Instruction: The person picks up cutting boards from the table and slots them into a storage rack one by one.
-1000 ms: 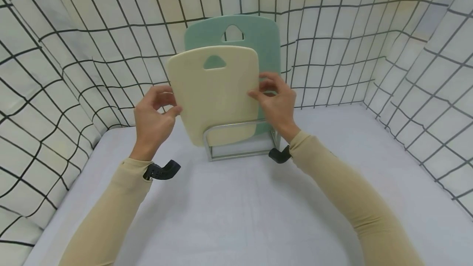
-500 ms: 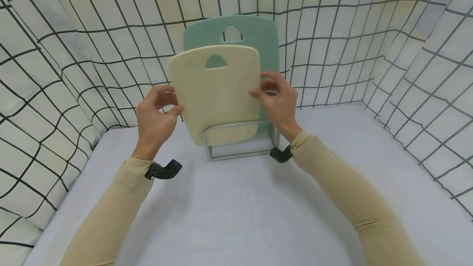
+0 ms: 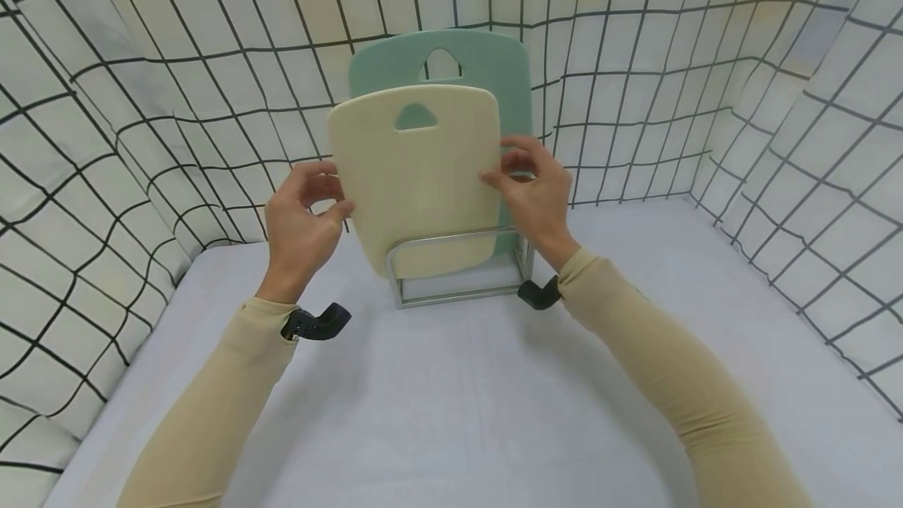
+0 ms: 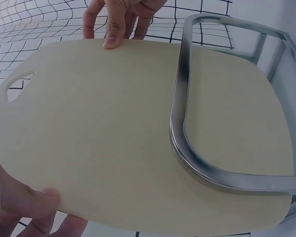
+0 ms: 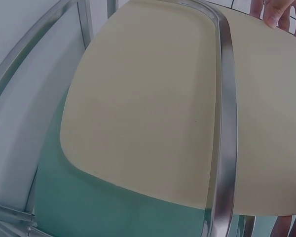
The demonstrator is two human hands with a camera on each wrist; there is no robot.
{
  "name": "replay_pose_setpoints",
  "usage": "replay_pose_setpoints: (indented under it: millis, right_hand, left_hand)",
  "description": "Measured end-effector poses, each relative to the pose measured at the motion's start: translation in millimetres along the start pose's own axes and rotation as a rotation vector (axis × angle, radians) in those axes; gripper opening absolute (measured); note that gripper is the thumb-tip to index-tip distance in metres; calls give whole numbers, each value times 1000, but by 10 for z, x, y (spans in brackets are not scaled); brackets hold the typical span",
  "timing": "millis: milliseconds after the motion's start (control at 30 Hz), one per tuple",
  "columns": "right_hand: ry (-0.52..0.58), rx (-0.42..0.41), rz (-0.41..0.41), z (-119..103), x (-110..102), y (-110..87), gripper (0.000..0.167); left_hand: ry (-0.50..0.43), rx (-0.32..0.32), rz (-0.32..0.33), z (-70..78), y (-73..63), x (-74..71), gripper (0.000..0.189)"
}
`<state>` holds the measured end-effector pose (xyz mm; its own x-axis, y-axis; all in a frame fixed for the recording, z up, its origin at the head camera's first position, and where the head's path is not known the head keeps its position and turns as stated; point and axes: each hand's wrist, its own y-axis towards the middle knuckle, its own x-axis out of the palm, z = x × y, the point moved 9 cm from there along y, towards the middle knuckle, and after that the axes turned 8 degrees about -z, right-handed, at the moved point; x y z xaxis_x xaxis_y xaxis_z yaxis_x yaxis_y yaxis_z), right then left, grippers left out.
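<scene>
A cream cutting board (image 3: 423,171) with a cut-out handle hole stands slightly tilted behind the front bar of a metal rack (image 3: 458,292). My left hand (image 3: 303,218) pinches its left edge, thumb on the front face and fingers behind. On the opposite edge my right hand (image 3: 536,194) pinches it the same way. Behind it a larger green cutting board (image 3: 518,92) stands upright in the rack, partly covered by the cream one. In the left wrist view the cream board (image 4: 113,123) passes behind the rack's bar (image 4: 180,108); its lower edge shows above the green board (image 5: 118,207) in the right wrist view.
The rack stands on a white cloth-covered table (image 3: 451,406). A white cloth wall with a dark grid pattern (image 3: 635,100) rises behind it and along both sides. Dark wrist mounts (image 3: 317,322) project from both sleeves.
The cream cutting board has shifted a little to the right and turned slightly more upright, both hands moving with it. The green board and the rack stay in place.
</scene>
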<state>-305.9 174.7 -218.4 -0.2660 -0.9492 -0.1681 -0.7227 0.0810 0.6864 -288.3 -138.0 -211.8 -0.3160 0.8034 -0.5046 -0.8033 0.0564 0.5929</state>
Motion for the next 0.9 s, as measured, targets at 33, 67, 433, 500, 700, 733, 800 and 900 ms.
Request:
replay_pose_setpoints:
  millis: [33,67,433,500,700,733,800,900]
  right_hand:
    - [3,2,1,6,-6,2,42]
    - [6,3,1,13,-11,3,42]
    - [-13,12,11,101,-97,2,42]
    - [-10,6,11,102,-113,-2,43]
    - [-27,-4,10,108,-150,-16,42]
    - [-32,-4,11,110,-157,-17,42]
    - [-28,-2,15,119,-174,-21,42]
    - [-24,1,20,127,-196,-25,42]
  left_hand:
    - [-5,0,-1,-1,2,8,39]
    - [-12,3,-2,0,4,15,40]
    - [-91,47,-8,38,17,116,54]
    - [-96,51,-14,41,17,138,54]
    - [-112,49,-29,32,23,201,54]
    - [-116,50,-31,30,25,211,54]
    - [-123,51,-34,26,30,233,54]
    - [-146,54,-38,17,34,266,54]
